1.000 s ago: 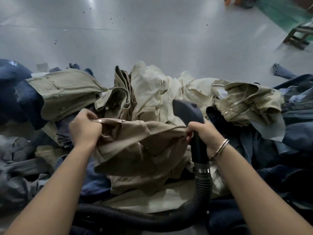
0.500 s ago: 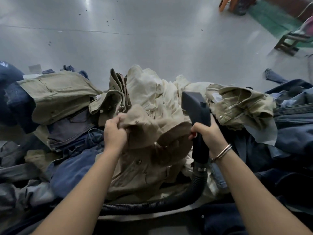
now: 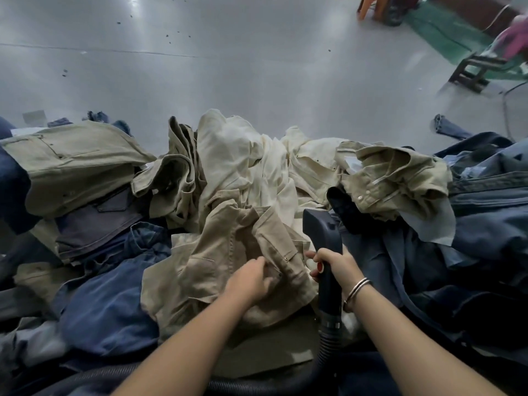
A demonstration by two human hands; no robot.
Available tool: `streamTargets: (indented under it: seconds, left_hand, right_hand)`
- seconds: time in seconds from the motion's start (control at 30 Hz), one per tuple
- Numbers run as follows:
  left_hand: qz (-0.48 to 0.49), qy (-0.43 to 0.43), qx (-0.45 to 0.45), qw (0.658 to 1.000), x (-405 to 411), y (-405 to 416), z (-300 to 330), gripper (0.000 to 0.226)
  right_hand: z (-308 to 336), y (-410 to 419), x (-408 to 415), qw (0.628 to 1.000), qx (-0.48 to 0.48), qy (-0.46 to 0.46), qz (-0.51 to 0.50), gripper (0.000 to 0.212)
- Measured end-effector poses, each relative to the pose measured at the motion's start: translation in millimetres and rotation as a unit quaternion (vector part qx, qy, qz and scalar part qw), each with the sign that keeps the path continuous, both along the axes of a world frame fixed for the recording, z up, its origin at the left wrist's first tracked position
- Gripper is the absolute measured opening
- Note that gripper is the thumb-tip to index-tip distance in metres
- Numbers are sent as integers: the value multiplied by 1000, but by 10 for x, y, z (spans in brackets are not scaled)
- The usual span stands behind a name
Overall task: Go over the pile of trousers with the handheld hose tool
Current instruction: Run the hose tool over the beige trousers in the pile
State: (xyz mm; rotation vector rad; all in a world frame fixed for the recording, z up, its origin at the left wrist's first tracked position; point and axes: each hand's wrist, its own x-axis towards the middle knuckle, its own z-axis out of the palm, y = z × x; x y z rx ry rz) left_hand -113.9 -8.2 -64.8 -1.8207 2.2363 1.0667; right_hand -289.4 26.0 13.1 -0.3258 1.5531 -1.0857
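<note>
A wide pile of trousers lies before me, cream and khaki pairs (image 3: pixel 243 167) in the middle, blue denim at both sides. On top, close to me, lies a tan pair (image 3: pixel 228 252). My left hand (image 3: pixel 251 278) rests on its waistband, fingers curled into the cloth by a rivet. My right hand (image 3: pixel 334 267) grips the dark handle of the hose tool (image 3: pixel 323 232), thumb near a red button. The tool's head points away from me beside the tan pair. Its ribbed black hose (image 3: pixel 320 364) runs down and left under my arms.
Grey shiny floor (image 3: pixel 228 67) stretches beyond the pile. A dark wooden stool (image 3: pixel 477 70) and a green mat (image 3: pixel 445 32) are at the far right, orange chair legs (image 3: pixel 371 7) at the top. Blue denim (image 3: pixel 485 224) is heaped at the right.
The tan pair, bunched up between both hands before, now lies spread on the pile. My left hand has come down and toward me onto its waistband. The tool has lowered slightly.
</note>
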Motion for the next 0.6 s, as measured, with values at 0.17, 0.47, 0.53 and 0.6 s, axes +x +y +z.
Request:
streamTargets:
  seconds: [0.17,0.47,0.53,0.6]
  left_hand:
    - [252,107,53,960,-217,-89,-277,79]
    - [325,535,283,727,-296,-146,408,13]
    - [316,580,304,687,-266,-132,602,12]
    - [279,604,274,695,-200,-145,772,11]
  right_hand:
    - [-69,-24,38,999,27,17,23,9]
    - [-39,-20,124,997,20,38,65,8]
    - [111,-48,142,997,-19,11,77,19]
    - [271,-84,164,994,-77,1,81,24]
